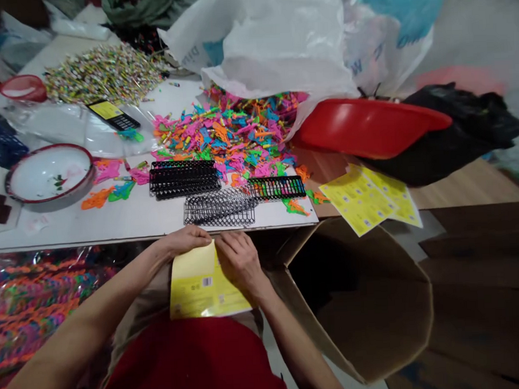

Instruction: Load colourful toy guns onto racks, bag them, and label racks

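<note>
A yellow sheet of printed labels (195, 297) lies over my lap, just below the table's front edge. At its top edge my left hand (187, 241) is closed, fingers pinched on the sheet. My right hand (241, 257) rests across the upper right part with its fingers bent over the sheet's edge. Between the hands, a pale blank area shows in the upper left of the sheet. Black plastic grid racks (183, 178) are stacked on the table beyond my hands, beside more openwork racks (219, 207). One rack (276, 188) has colourful pieces behind its slots.
Colourful plastic pieces (222, 133) are heaped behind the racks. A white enamel bowl (50, 172) stands left, a red basin (368, 126) right. More yellow label sheets (358, 199) overhang an open cardboard box (393, 303). Bagged colourful pieces (45, 307) lie below the table.
</note>
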A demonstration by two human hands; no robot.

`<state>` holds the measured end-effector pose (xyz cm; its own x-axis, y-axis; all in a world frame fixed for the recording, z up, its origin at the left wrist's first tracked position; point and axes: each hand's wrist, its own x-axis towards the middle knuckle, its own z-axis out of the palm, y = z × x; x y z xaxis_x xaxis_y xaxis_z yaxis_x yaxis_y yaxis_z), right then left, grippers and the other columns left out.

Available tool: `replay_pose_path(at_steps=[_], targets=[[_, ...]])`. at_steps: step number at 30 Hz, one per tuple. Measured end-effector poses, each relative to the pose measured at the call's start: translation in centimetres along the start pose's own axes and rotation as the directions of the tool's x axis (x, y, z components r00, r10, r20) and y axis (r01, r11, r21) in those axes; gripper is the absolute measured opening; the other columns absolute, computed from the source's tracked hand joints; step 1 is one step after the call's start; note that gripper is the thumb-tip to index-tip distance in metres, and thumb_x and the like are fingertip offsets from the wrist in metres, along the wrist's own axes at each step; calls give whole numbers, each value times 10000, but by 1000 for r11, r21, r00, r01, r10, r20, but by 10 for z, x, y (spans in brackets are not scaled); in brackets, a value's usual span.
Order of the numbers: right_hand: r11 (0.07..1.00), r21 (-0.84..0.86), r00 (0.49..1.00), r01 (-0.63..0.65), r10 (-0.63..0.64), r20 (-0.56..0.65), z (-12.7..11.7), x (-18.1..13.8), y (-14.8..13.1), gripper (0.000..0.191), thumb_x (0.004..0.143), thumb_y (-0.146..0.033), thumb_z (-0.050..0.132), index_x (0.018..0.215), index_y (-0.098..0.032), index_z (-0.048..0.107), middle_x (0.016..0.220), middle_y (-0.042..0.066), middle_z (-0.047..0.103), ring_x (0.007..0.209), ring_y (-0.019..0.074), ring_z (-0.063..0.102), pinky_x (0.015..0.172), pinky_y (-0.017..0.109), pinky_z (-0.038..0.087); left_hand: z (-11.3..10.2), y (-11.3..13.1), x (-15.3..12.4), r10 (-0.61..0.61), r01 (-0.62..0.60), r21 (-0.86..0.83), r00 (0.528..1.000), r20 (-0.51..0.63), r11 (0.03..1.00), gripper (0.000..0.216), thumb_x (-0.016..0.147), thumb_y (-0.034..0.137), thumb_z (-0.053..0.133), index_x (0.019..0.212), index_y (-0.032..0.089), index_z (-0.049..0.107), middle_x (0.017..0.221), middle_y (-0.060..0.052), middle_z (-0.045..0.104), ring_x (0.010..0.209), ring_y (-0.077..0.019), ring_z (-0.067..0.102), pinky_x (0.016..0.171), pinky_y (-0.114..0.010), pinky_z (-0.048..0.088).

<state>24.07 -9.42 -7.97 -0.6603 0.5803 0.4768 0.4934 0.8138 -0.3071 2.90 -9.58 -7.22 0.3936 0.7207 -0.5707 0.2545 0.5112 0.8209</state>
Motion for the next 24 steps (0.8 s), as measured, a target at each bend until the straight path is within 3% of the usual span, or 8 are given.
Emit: replay_pose_path(at_steps=[4, 8, 11, 13, 15, 18, 21, 24], targets=[[991, 133, 993, -23, 38, -114, 3, 0, -5, 214, 910, -133, 506, 1072, -194, 631, 1009, 78, 693, 950, 198, 599, 880, 376, 461, -4, 8, 0, 12, -9, -34, 998, 66, 999, 604, 605, 680, 646, 855, 130, 666, 781, -95, 701, 622, -163, 613, 609, -296, 496], [873, 450, 949, -188, 279, -145, -1, 9, -8, 121, 914, -206, 503, 880, -216, 619, 892, 63, 679, 855, 185, 620, 767, 341, 507, -15, 7, -6, 24, -28, 53, 996, 80, 998, 475, 639, 593, 662, 797, 146, 697, 700, -50, 688, 561, -130, 567, 536, -239, 433], [682, 657, 745, -323, 611, -267, -23, 21, 11, 100, 910, -284, 498, 864, -229, 569, 879, 51, 659, 853, 188, 633, 774, 360, 518, -21, 0, -15, 27, -36, 180, 998, 50, 983, 276, 653, 439, 678, 707, 171, 713, 609, -16, 657, 513, -119, 518, 487, -219, 365], [588, 760, 598, -277, 725, -342, -44, 32, 35, 142, 917, -352, 448, 876, -244, 531, 835, 30, 630, 809, 185, 634, 765, 379, 523, -19, -6, -23, 47, -42, 273, 999, -11, 961, 156, 647, 344, 659, 654, 194, 701, 593, -3, 648, 539, -132, 525, 504, -224, 363], [550, 814, 558, -185, 741, -374, -62, 46, 61, 158, 902, -395, 432, 894, -258, 510, 804, 11, 598, 736, 174, 623, 725, 373, 526, -15, -11, -30, 93, -50, 363, 990, -103, 930, 82, 625, 278, 647, 640, 207, 685, 624, 0, 651, 615, -153, 552, 566, -235, 386], [562, 790, 720, -246, 652, -239, -65, 71, 80, 151, 829, -373, 557, 917, -252, 538, 788, -7, 585, 644, 143, 577, 616, 293, 489, -15, -13, -39, 173, -40, 454, 951, -256, 890, 170, 684, 297, 600, 783, 198, 698, 793, -36, 680, 752, -186, 584, 689, -274, 417], [661, 652, 908, -372, 404, 109, -37, 99, 74, 130, 815, -307, 580, 905, -213, 592, 753, -12, 594, 634, 129, 551, 581, 248, 439, -26, -12, -43, 247, 5, 491, 860, -446, 871, 299, 791, 382, 505, 904, 173, 686, 922, -80, 684, 817, -202, 600, 757, -310, 433], [796, 521, 935, -309, 153, 321, -1, 127, 64, 114, 840, -249, 545, 888, -182, 623, 794, 7, 631, 720, 136, 566, 659, 252, 432, -39, -13, -39, 251, 12, 396, 757, -604, 918, 423, 798, 455, 510, 1044, 144, 659, 909, -83, 690, 808, -202, 615, 770, -322, 458]])
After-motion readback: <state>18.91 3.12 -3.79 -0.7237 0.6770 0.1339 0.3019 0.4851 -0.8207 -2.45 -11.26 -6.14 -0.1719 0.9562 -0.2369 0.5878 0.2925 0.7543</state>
